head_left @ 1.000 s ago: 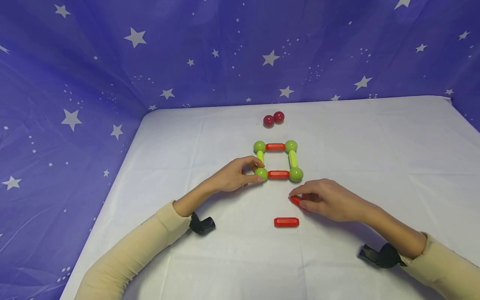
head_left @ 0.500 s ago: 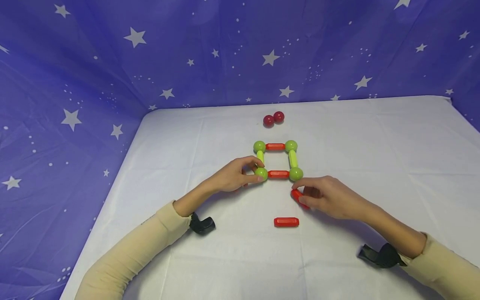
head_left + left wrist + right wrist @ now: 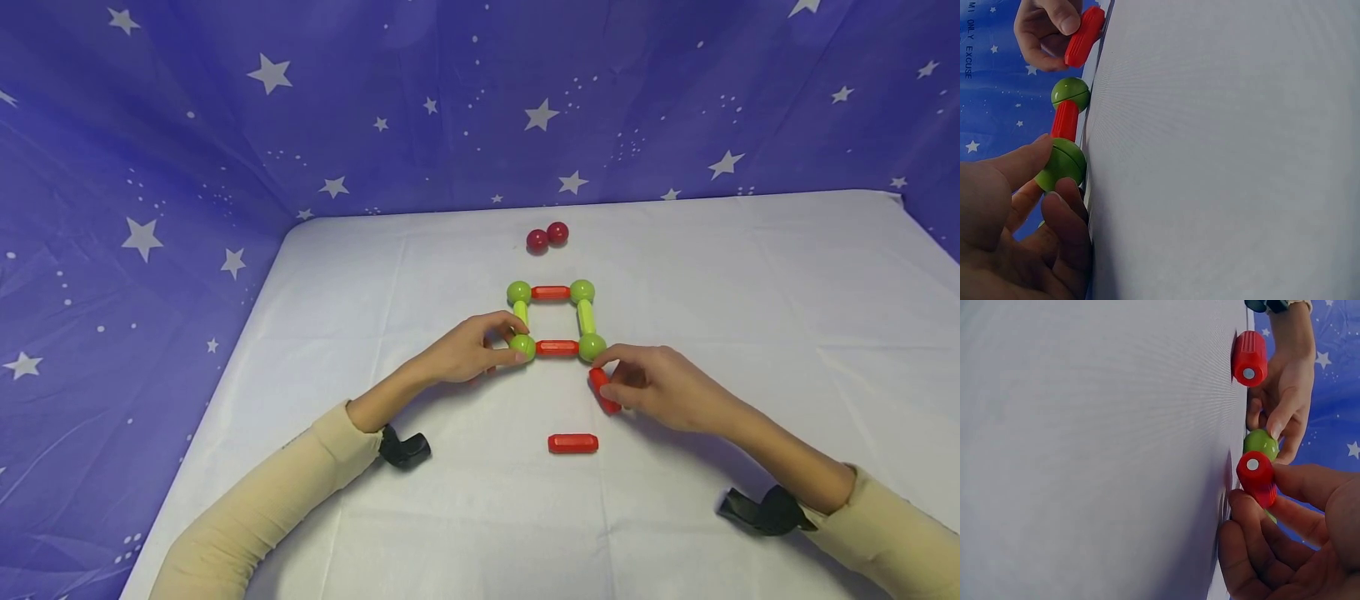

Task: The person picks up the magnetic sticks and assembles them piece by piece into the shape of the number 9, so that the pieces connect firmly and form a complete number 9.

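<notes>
A square of green balls joined by red and yellow-green rods lies on the white cloth. My left hand [image 3: 472,350] pinches the green ball [image 3: 522,348] at its near left corner, thumb on one side and fingers on the other. In my right hand [image 3: 663,387], a loose red rod [image 3: 603,390] is pinched between thumb and fingers. That rod slants just below the near right green ball [image 3: 592,347]; the left wrist view shows a small gap between them. A silver disc marks the rod's end [image 3: 1252,464] in the right wrist view.
Another red rod [image 3: 573,443] lies sideways nearer the front. Two dark red balls [image 3: 547,238] sit side by side behind the square. A blue star-printed cloth [image 3: 480,108] hangs behind the table and along its left side.
My right hand has shifted slightly away from me, turning the red rod from a flatter slant to a steeper one near the right corner ball. My left hand stays put.
</notes>
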`<action>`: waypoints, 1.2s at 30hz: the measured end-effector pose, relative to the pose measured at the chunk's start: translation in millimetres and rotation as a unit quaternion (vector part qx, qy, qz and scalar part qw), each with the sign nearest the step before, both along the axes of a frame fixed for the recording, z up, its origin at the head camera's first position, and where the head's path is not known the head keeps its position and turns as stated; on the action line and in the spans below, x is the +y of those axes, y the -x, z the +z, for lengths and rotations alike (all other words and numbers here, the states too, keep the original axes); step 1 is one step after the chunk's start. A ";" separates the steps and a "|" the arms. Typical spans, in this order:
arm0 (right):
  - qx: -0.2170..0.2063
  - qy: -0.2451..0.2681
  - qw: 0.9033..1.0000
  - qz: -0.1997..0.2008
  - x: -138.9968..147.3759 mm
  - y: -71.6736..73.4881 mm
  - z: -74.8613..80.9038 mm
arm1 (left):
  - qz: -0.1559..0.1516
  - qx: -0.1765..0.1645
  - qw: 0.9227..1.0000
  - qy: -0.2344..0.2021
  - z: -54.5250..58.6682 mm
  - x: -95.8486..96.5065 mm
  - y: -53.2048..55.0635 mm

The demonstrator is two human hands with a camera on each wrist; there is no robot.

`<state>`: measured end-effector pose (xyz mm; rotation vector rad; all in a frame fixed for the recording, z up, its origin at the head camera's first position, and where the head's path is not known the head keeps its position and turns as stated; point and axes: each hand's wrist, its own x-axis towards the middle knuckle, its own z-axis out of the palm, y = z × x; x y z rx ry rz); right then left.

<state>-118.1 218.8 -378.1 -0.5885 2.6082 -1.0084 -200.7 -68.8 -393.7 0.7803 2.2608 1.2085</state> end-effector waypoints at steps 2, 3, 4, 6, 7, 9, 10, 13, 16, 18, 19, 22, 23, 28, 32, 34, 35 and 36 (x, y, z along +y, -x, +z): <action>-0.001 0.003 1.000 -0.007 0.5 0.7 -0.1 | 0.000 0.000 1.000 0.000 0.0 -0.2 -0.1; -0.001 0.005 1.000 -0.010 0.8 1.1 -0.2 | 0.000 -0.001 1.000 0.000 0.2 -0.2 -0.2; 0.000 0.007 1.000 -0.013 1.3 1.5 -0.4 | 0.000 -0.001 1.000 0.001 0.4 -0.1 -0.4; -0.001 0.011 1.000 -0.017 2.2 2.5 -0.4 | 0.002 -0.002 1.000 0.002 0.9 -0.3 -0.7; -0.001 0.013 1.000 -0.019 2.8 2.7 -0.2 | 0.002 -0.002 1.000 0.003 1.1 -0.1 -0.8; -0.003 0.019 1.000 -0.023 4.2 3.4 -0.1 | 0.003 -0.002 1.000 0.004 1.6 0.2 -1.1; -0.005 0.022 0.999 -0.025 4.8 3.6 0.1 | 0.003 -0.001 1.000 0.005 1.7 0.3 -1.2; -0.009 0.032 0.999 -0.030 6.3 3.8 0.8 | 0.003 0.000 1.000 0.006 1.7 0.7 -1.1; -0.015 0.043 0.998 -0.031 7.2 3.9 1.1 | 0.002 -0.001 1.000 0.005 1.9 1.1 -1.0; -0.018 0.049 0.998 -0.032 7.1 3.9 1.2 | 0.003 -0.002 1.000 0.004 1.8 0.9 -1.0; -0.019 0.052 0.998 -0.032 6.9 4.0 1.2 | 0.004 -0.003 1.000 0.004 1.9 0.8 -1.2; -0.024 0.059 0.997 -0.032 6.2 4.0 1.0 | 0.005 -0.003 1.000 0.003 1.0 0.3 -0.9; -0.026 0.058 0.997 -0.033 5.6 4.3 0.8 | 0.005 -0.003 1.000 0.002 0.6 0.0 -0.8; -0.032 0.062 0.997 -0.024 4.6 4.0 -0.7 | 0.003 -0.004 1.000 0.002 -0.4 -0.2 0.0; -0.033 0.075 0.997 -0.008 4.4 3.3 -1.3 | 0.003 -0.002 1.000 0.003 -0.3 -0.2 0.0; -0.034 0.080 0.996 -0.002 3.6 3.1 -1.0 | 0.004 -0.002 1.000 0.003 0.0 -0.3 -0.2; -0.035 0.081 0.996 0.001 3.0 3.0 -0.8 | 0.005 -0.002 1.000 0.003 0.0 -0.4 -0.2; -0.034 0.081 0.996 0.003 2.4 3.0 -0.6 | 0.005 -0.002 1.000 0.002 0.0 -0.5 -0.2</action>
